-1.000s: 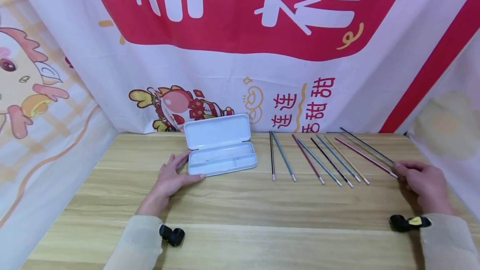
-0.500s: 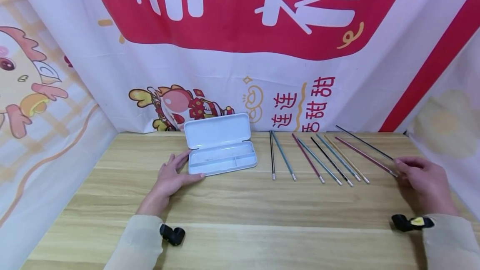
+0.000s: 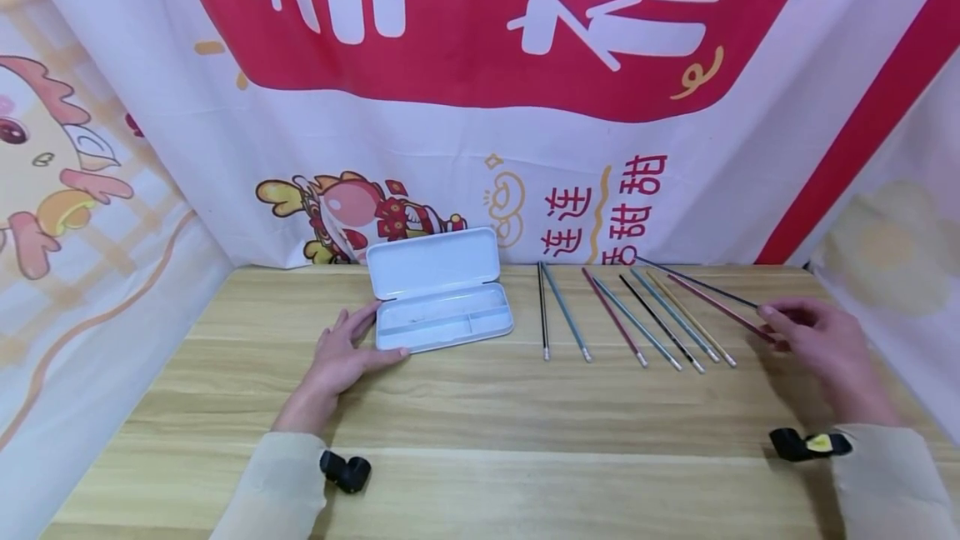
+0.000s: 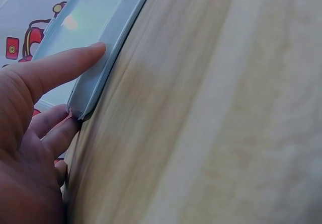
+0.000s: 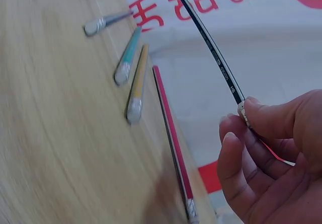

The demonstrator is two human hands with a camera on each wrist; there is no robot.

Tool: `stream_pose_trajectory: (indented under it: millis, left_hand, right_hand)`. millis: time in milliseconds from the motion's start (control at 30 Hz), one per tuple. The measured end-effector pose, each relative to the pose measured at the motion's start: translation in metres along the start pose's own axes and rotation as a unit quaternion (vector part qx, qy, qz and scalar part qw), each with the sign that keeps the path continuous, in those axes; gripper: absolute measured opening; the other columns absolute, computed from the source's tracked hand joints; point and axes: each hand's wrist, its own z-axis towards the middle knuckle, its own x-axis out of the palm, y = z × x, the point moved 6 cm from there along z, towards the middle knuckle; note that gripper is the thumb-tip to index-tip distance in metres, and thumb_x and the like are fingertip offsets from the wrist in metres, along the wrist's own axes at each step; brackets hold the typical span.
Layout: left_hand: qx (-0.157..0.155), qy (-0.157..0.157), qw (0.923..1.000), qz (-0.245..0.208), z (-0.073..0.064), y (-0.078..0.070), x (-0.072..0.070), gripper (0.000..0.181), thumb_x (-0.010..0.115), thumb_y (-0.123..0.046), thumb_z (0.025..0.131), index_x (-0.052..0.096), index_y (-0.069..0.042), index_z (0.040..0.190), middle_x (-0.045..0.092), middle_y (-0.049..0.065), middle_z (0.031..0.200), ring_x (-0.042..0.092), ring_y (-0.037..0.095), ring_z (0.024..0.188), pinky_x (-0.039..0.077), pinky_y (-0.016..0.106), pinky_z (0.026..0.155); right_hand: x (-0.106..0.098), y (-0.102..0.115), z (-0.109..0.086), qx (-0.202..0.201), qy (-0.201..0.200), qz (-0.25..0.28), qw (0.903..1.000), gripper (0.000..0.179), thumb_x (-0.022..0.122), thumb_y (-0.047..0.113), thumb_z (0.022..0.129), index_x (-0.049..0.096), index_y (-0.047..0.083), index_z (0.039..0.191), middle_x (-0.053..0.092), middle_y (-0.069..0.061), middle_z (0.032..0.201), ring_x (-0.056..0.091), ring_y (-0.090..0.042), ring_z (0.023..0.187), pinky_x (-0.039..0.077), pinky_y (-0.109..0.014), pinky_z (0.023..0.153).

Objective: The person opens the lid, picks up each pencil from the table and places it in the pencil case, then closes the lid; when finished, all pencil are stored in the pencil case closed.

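My right hand (image 3: pixel 821 348) pinches a black pencil (image 5: pixel 216 53) by its eraser end, between thumb and fingertips. The pencil slants up and away to the left, over a red pencil (image 5: pixel 171 138) on the table. At the left, my left hand (image 3: pixel 339 363) touches the end of a light-blue pencil case (image 3: pixel 442 333). Its thumb (image 4: pixel 75 65) lies along the front edge and the fingertips meet the corner. The case's lid (image 3: pixel 435 263) stands raised, and no pencils lie in its compartments.
Several pencils lie in a loose row right of the case, including a blue one (image 3: pixel 566 311), a red one (image 3: pixel 617 319) and a yellow one (image 3: pixel 692 319), eraser ends toward me. A printed cloth (image 3: pixel 420 132) hangs along the wooden table's (image 3: pixel 525 415) back edge.
My right hand has moved left with the black pencil, whose far tip has swung left over the other pencils. The left hand and the case have stayed in place.
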Motion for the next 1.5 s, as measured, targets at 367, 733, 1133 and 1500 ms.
stream_pose_trajectory:
  millis: [367, 733, 1133, 1500]
  left_hand:
    - [-0.007, 0.003, 1.0, 0.002, -0.003, 0.0, 0.0, 0.111, 0.092, -0.043, 0.083, 0.025, -0.036, 0.172, 0.021, 0.0, 0.181, -0.024, 0.046, 0.165, -0.016, 0.08, 0.126]
    - [-0.01, 0.004, 0.9999, -0.002, -0.003, 0.001, 0.0, 0.11, 0.092, -0.043, 0.084, 0.025, -0.037, 0.171, 0.021, 0.0, 0.181, -0.025, 0.045, 0.165, -0.016, 0.079, 0.126]
    - [-0.005, 0.003, 1.0, 0.005, -0.001, -0.001, -0.001, 0.113, 0.093, -0.044, 0.082, 0.025, -0.037, 0.172, 0.02, 0.0, 0.181, -0.024, 0.045, 0.165, -0.016, 0.08, 0.125]
    - [0.0, 0.001, 1.0, 0.005, -0.001, -0.001, -0.001, 0.113, 0.093, -0.044, 0.082, 0.026, -0.036, 0.171, 0.021, 0.0, 0.181, -0.024, 0.044, 0.166, -0.015, 0.08, 0.126]
  right_hand:
    - [0.021, 0.028, -0.004, -0.034, 0.008, -0.019, 0.9992, 0.045, 0.062, 0.032, 0.11, 0.062, -0.004, 0.136, 0.071, 0.019, 0.089, 0.07, -0.006, 0.079, 0.065, -0.025, 0.068]
    - [0.047, 0.045, -0.011, -0.034, 0.032, -0.031, 0.9985, 0.045, 0.061, 0.037, 0.11, 0.062, 0.0, 0.136, 0.069, -0.021, 0.12, 0.071, -0.013, 0.089, 0.066, -0.028, 0.072]
    - [0.071, 0.06, -0.016, -0.047, 0.047, -0.045, 0.9968, 0.037, 0.061, 0.034, 0.111, 0.067, 0.003, 0.131, 0.071, -0.015, 0.112, 0.063, -0.016, 0.085, 0.059, -0.027, 0.066]
    - [0.096, 0.066, -0.016, -0.036, 0.078, -0.037, 0.9956, 0.033, 0.062, 0.033, 0.111, 0.067, 0.007, 0.131, 0.071, -0.015, 0.113, 0.062, -0.023, 0.093, 0.057, -0.027, 0.069]
